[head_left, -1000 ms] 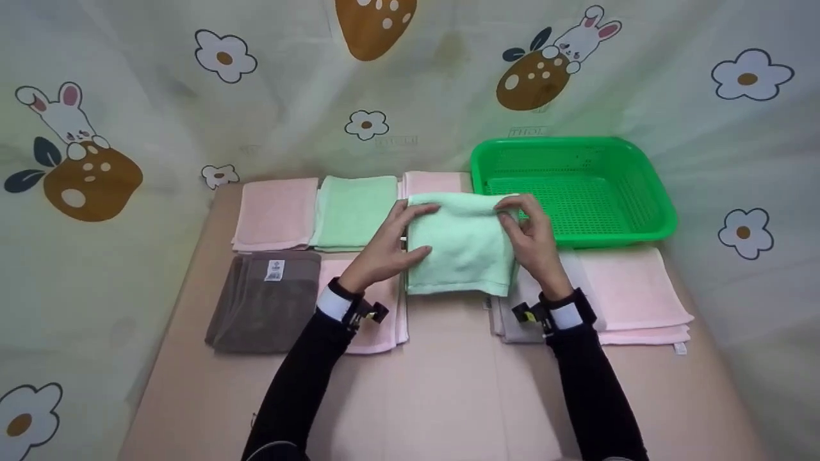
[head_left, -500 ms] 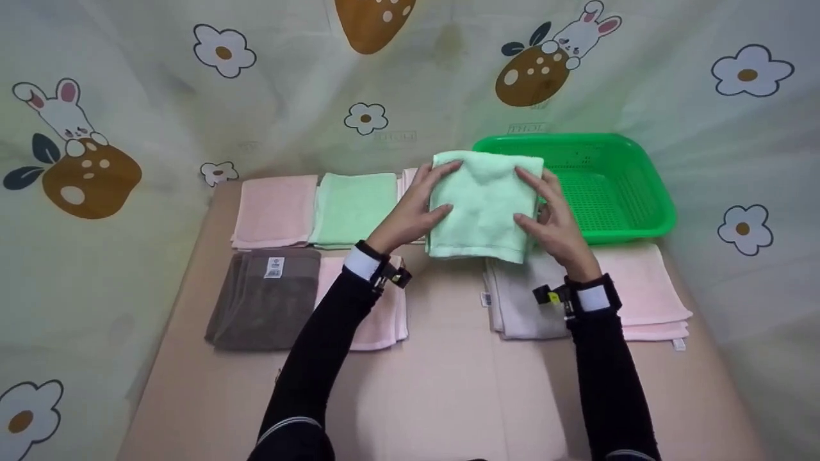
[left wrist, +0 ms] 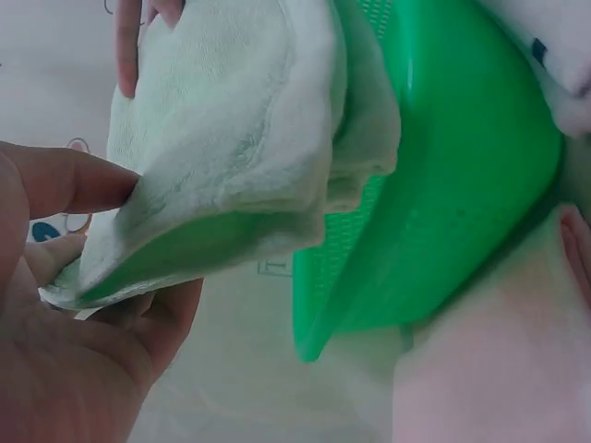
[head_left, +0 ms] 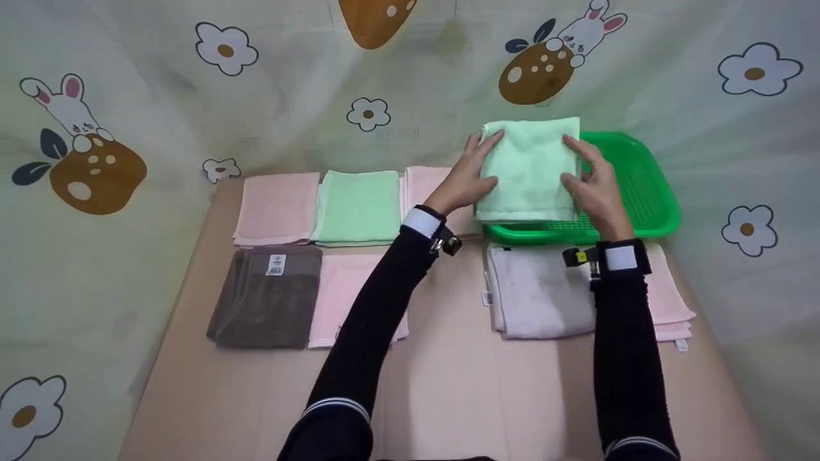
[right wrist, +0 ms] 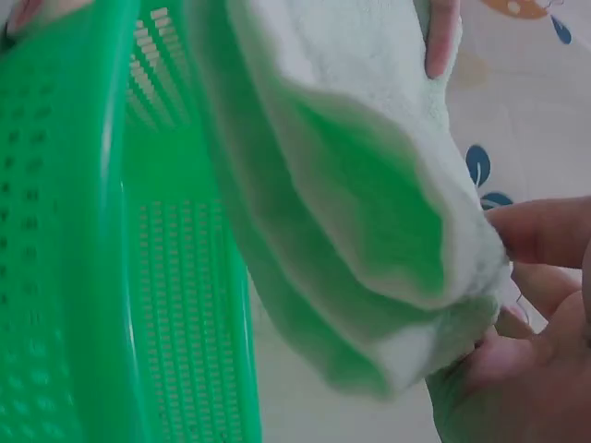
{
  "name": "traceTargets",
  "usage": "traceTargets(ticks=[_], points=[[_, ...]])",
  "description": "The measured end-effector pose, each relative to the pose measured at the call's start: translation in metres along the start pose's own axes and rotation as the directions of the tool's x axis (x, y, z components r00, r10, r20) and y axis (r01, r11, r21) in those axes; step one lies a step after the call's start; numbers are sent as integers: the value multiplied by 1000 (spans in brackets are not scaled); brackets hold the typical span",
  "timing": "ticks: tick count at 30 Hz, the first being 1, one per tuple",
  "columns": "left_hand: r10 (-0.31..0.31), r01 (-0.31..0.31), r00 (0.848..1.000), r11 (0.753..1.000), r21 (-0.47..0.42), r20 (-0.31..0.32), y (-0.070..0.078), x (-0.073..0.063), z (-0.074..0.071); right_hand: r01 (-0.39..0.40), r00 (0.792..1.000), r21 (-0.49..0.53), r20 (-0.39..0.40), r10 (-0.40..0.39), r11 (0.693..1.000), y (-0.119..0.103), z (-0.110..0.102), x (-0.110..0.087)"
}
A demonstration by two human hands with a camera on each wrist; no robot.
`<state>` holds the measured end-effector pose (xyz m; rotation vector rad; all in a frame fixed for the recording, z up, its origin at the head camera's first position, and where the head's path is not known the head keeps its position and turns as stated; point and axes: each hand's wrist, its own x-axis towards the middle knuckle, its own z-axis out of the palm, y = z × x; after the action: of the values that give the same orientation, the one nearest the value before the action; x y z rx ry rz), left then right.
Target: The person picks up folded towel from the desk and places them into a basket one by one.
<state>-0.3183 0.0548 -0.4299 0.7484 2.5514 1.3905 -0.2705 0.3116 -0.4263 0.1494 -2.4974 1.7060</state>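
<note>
A folded light green towel (head_left: 530,173) is held up over the left part of a green plastic basket (head_left: 660,221). My left hand (head_left: 466,179) grips its left edge, thumb on the near face and fingers behind, as the left wrist view shows on the towel's layers (left wrist: 231,120). At the opposite edge, my right hand (head_left: 599,186) pinches the towel in the same way. Loose folded layers (right wrist: 369,212) hang between the hands in the right wrist view, above the basket's perforated floor (right wrist: 185,305).
Behind the left arm lie folded towels: pink (head_left: 278,208), green (head_left: 359,208), another pink (head_left: 423,186), dark grey with a label (head_left: 266,298), and pink (head_left: 343,288). In front of the basket are a light grey towel (head_left: 538,294) and a pink one (head_left: 666,288). A printed curtain (head_left: 288,96) hangs behind.
Both hands have carried the green towel up, away and to the right, from the middle of the table to over the basket. The other towels and the basket stay where they were.
</note>
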Motion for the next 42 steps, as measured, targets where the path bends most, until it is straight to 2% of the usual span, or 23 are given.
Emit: traceTargets(ticks=[2,4,6,8,11,13,16,19,22,24,26,27,29,31,33,35,39,42], points=[[-23,22,1000,1000,2,11,0,10,10,-37,999,-59,12,38,998,4,-6,4],[-34,32,999,998,59,20,-3,18,20,-75,996,-113,33,79,991,11,-10,9],[-27,23,999,987,157,23,-6,24,30,-96,994,-164,45,105,982,19,-12,15],[-11,4,1000,961,275,23,-10,29,39,-102,992,-218,46,115,970,28,-13,21],[-4,-9,1000,899,438,29,-15,35,51,-101,992,-284,49,120,953,40,-13,27],[-34,14,999,868,496,32,-18,37,57,-111,986,-306,83,143,945,47,-11,30],[-83,43,996,815,578,42,-23,38,63,-124,966,-338,173,191,933,56,-6,33],[-105,42,993,749,661,57,-25,39,69,-116,944,-384,245,222,916,65,-1,35],[-106,21,992,656,754,64,-24,40,76,-110,929,-427,277,246,898,73,2,36],[-116,19,991,582,813,59,-23,41,81,-115,921,-442,288,262,889,78,4,36],[-139,23,989,495,869,54,-24,42,86,-122,911,-459,300,282,880,81,6,37],[-154,30,987,463,886,47,-24,43,88,-125,906,-473,303,294,872,82,7,37],[-184,44,982,415,909,37,-25,45,92,-140,894,-501,308,327,854,84,8,37],[-203,52,979,391,919,31,-25,47,94,-158,880,-534,306,364,830,84,8,37],[-215,56,976,386,921,31,-26,48,95,-165,868,-591,293,401,789,83,8,36],[-237,46,970,369,928,46,-25,49,96,-172,855,-649,276,439,741,82,8,35],[-316,36,946,313,949,68,-23,50,96,-144,829,-750,265,493,646,80,11,34],[-365,45,929,282,958,64,-22,50,95,-129,813,-776,274,514,617,79,14,35]])
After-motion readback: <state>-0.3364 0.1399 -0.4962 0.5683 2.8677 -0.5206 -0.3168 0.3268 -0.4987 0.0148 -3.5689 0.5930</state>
